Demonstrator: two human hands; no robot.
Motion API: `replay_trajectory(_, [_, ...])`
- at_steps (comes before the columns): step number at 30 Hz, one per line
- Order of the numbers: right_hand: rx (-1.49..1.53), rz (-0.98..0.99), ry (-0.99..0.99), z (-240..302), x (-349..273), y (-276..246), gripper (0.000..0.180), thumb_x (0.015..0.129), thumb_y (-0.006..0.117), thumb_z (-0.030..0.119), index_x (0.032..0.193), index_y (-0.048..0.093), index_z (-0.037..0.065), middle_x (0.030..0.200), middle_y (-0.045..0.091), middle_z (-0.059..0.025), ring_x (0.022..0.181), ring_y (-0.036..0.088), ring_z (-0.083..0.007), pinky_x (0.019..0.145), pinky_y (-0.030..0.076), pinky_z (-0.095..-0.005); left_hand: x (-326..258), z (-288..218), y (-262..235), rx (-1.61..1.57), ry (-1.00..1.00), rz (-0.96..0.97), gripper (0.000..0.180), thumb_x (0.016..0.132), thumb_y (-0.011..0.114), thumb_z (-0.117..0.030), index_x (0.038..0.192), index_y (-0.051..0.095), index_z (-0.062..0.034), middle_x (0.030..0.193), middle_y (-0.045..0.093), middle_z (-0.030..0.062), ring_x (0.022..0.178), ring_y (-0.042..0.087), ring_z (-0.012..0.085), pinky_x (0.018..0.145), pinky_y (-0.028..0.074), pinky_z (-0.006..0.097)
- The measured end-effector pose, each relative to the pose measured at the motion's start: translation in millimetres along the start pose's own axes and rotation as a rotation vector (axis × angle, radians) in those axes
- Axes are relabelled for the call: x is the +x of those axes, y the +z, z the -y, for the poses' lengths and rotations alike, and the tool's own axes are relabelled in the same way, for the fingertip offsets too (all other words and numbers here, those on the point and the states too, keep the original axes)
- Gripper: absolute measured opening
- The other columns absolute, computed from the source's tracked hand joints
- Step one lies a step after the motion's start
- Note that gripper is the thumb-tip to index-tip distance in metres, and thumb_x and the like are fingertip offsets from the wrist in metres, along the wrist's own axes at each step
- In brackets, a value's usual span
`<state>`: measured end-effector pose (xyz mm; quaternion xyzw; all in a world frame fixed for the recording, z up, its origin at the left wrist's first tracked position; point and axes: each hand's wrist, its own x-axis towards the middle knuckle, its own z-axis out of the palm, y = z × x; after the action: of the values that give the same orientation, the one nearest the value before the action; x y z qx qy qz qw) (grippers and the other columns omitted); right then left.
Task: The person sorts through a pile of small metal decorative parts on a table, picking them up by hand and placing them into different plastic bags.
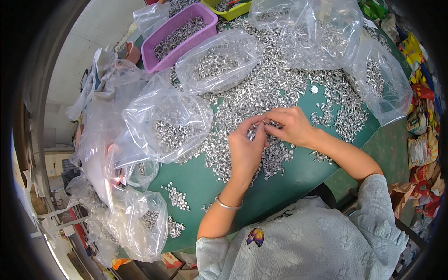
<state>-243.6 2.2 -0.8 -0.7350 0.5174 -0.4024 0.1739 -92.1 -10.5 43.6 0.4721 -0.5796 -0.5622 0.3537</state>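
Observation:
Both hands meet above a wide heap of small silver curved metal pieces (pixel 275 88) on a green tabletop (pixel 205 186). My left hand (pixel 246 147) is curled, with several of the pieces showing between its thumb and fingers. Thumb and fingertips of my right hand (pixel 291 126) pinch together against the left fingertips. What lies in that pinch is too small to make out. More metal pieces spread below and around both hands.
Clear plastic bags of pieces stand left (pixel 170 133), behind (pixel 217 65) and at the right (pixel 380 84). A purple tray (pixel 205 30) and a yellow-green tray (pixel 235 11) sit at the back. A small pile (pixel 178 198) lies front left. Coloured packaging (pixel 422 126) lines the right side.

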Motion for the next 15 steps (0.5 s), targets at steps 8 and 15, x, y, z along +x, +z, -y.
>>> replay_trajectory(8, [-0.116, 0.120, 0.093, 1, 14, -16, 0.027, 0.073, 0.069, 0.026, 0.095, 0.065, 0.011, 0.070, 0.063, -0.0086, 0.061, 0.061, -0.0260, 0.053, 0.047, -0.0360, 9, 8, -19, 0.003, -0.043, 0.012, 0.016, 0.085, 0.054, -0.002, 0.099, 0.059, 0.0038, 0.075, 0.063, 0.0069, 0.051, 0.052, 0.0069, 0.046, 0.041, 0.020])
replay_trajectory(15, [0.033, 0.238, 0.199, 7, 15, -17, 0.023, 0.073, 0.067, 0.017, 0.095, 0.065, 0.009, 0.061, 0.059, -0.0085, 0.054, 0.057, -0.0244, 0.050, 0.043, -0.0359, 12, 7, -15, -0.178, -0.174, 0.117, 0.014, 0.086, 0.053, -0.004, 0.097, 0.057, 0.0046, 0.080, 0.063, 0.0074, 0.053, 0.052, 0.0075, 0.044, 0.039, 0.018])
